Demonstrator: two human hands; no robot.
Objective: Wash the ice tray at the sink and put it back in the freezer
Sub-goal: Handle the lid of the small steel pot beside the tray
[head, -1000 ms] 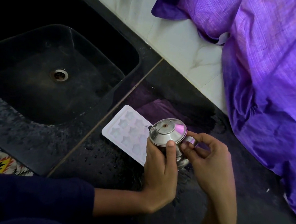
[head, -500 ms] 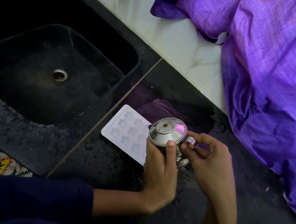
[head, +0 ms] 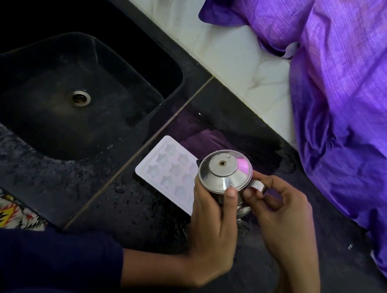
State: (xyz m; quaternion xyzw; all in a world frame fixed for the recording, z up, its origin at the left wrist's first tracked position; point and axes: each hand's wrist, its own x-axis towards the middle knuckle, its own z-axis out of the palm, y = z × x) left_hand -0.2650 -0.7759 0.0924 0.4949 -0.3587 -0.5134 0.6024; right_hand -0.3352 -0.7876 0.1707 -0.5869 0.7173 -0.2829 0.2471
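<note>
Ice tray (head: 170, 169) flat on counter (head: 134, 211), long axis diagonal, cavities up

White ice tray (head: 167, 167), purple cloth (head: 348, 95), black sink (head: 47, 132)

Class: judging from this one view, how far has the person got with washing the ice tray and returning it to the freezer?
Done: cannot tell; the ice tray lies on the wet black counter beside the sink. In hand: the left hand grips a lidded steel pot; the right hand holds its handle. Left: the freezer step; no freezer shows.
</note>
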